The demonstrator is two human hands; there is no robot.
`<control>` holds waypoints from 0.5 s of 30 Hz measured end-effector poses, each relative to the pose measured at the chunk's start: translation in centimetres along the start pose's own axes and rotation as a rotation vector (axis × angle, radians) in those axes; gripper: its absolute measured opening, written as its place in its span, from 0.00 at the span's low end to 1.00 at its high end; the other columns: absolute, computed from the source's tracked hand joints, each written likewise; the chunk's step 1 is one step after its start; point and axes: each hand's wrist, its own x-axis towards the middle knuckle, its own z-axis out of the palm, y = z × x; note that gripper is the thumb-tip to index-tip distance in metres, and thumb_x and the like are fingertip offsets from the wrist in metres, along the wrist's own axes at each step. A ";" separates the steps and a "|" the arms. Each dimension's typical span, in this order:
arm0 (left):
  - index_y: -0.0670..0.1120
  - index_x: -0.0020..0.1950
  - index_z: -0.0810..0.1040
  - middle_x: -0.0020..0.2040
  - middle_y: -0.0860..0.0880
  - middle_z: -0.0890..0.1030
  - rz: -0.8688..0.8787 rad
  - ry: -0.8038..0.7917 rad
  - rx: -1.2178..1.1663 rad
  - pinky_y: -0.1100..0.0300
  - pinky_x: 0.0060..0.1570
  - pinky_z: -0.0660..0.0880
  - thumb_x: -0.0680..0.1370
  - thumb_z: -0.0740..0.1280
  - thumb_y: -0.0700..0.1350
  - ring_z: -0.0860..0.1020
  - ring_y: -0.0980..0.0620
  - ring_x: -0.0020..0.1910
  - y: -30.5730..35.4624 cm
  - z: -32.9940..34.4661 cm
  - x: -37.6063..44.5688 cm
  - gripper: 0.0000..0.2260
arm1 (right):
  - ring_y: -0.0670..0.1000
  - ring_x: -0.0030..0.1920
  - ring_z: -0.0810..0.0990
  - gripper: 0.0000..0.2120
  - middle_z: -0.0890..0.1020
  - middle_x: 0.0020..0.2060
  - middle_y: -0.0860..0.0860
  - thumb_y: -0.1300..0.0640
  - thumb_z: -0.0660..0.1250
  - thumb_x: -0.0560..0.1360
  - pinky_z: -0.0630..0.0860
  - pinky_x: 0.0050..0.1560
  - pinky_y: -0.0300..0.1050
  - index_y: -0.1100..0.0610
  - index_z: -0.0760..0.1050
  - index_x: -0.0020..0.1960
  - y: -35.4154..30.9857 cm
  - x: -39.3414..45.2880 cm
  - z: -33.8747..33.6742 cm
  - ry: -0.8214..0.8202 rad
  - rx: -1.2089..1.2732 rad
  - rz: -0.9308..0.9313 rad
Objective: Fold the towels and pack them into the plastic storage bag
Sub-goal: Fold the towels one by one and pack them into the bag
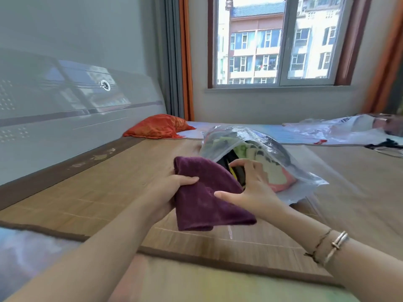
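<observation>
Folded purple towel held at the mouth of the plastic bag.

The left hand [172, 188] grips the folded purple towel [205, 197] above the bamboo mat [104, 186], thumb curled over its top. The right hand [250, 188] has spread fingers, thumb resting on the towel, fingertips at the opening of the clear storage bag [259, 147], already holding folded towels. Farther off lie an orange pillow [159, 126] and the window [281, 40].

Place: a home bedroom.
Signs: bed [130, 171] with woven mat, headboard [65, 118], orange pillow [159, 126], curtained window [277, 42] facing apartment blocks.
</observation>
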 end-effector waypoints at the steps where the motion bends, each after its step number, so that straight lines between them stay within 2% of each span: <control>1: 0.44 0.60 0.78 0.53 0.43 0.84 -0.014 -0.032 0.010 0.53 0.48 0.80 0.75 0.67 0.36 0.82 0.45 0.51 -0.4 1.5 0.4 0.14 | 0.50 0.71 0.60 0.36 0.60 0.67 0.43 0.37 0.75 0.61 0.63 0.71 0.52 0.33 0.59 0.62 1.3 -0.3 -1.1 -0.033 -0.067 -0.043; 3: 0.43 0.58 0.79 0.54 0.41 0.83 -0.032 -0.095 0.036 0.51 0.49 0.81 0.74 0.68 0.35 0.82 0.44 0.50 -1.3 4.2 1.5 0.13 | 0.50 0.76 0.50 0.45 0.52 0.74 0.41 0.36 0.74 0.59 0.57 0.74 0.57 0.29 0.51 0.68 3.4 -0.6 -2.6 -0.129 -0.145 -0.106; 5: 0.42 0.55 0.80 0.51 0.41 0.84 -0.039 -0.152 0.044 0.51 0.46 0.81 0.74 0.68 0.34 0.83 0.44 0.48 -1.9 6.2 2.9 0.11 | 0.50 0.76 0.51 0.52 0.52 0.76 0.43 0.37 0.74 0.57 0.56 0.74 0.56 0.29 0.45 0.71 5.0 -0.3 -3.5 -0.178 -0.148 -0.092; 6: 0.42 0.55 0.80 0.50 0.41 0.84 -0.038 -0.175 0.043 0.52 0.46 0.81 0.73 0.69 0.34 0.83 0.44 0.48 -2.1 6.9 3.6 0.11 | 0.49 0.75 0.58 0.52 0.58 0.74 0.45 0.40 0.75 0.58 0.60 0.73 0.54 0.31 0.47 0.72 5.6 0.1 -4.0 -0.203 -0.099 -0.057; 7: 0.43 0.54 0.81 0.50 0.42 0.85 -0.029 -0.189 0.049 0.51 0.47 0.81 0.73 0.70 0.34 0.83 0.44 0.48 -2.3 7.5 4.4 0.11 | 0.48 0.70 0.67 0.49 0.67 0.70 0.47 0.46 0.77 0.60 0.67 0.70 0.52 0.35 0.53 0.72 6.1 0.7 -4.6 -0.238 -0.003 -0.010; 9: 0.45 0.52 0.81 0.47 0.46 0.85 0.081 -0.172 0.159 0.53 0.49 0.80 0.73 0.72 0.39 0.83 0.46 0.49 -2.7 8.3 6.2 0.09 | 0.47 0.56 0.79 0.32 0.79 0.56 0.49 0.56 0.78 0.65 0.77 0.60 0.52 0.46 0.69 0.64 7.2 2.1 -5.4 -0.273 0.173 0.098; 10: 0.47 0.50 0.81 0.45 0.49 0.85 0.188 -0.122 0.260 0.56 0.47 0.79 0.72 0.74 0.42 0.83 0.49 0.47 -2.9 8.6 7.0 0.07 | 0.48 0.51 0.81 0.24 0.81 0.51 0.50 0.57 0.77 0.66 0.78 0.57 0.53 0.51 0.72 0.60 7.9 2.9 -5.4 -0.212 0.147 0.125; 12: 0.50 0.50 0.79 0.42 0.54 0.83 0.445 0.091 0.430 0.61 0.45 0.77 0.71 0.75 0.50 0.80 0.54 0.44 -3.0 8.7 8.7 0.11 | 0.50 0.49 0.81 0.18 0.82 0.46 0.50 0.54 0.75 0.68 0.76 0.54 0.54 0.55 0.75 0.54 9.3 4.3 -4.7 0.010 -0.071 0.104; 13: 0.50 0.54 0.76 0.45 0.54 0.81 0.572 0.240 0.539 0.61 0.46 0.75 0.71 0.74 0.53 0.78 0.54 0.45 -2.8 8.4 9.5 0.15 | 0.52 0.48 0.80 0.16 0.81 0.45 0.50 0.53 0.74 0.69 0.76 0.53 0.53 0.55 0.74 0.53 9.9 4.9 -4.2 0.119 -0.142 0.091; 15: 0.49 0.60 0.72 0.52 0.53 0.76 0.766 0.514 0.905 0.59 0.49 0.70 0.72 0.72 0.54 0.73 0.52 0.50 -2.3 7.5 11.0 0.21 | 0.52 0.48 0.79 0.13 0.79 0.44 0.49 0.52 0.71 0.72 0.74 0.48 0.48 0.54 0.71 0.52 10.3 6.1 -3.4 0.245 -0.156 0.107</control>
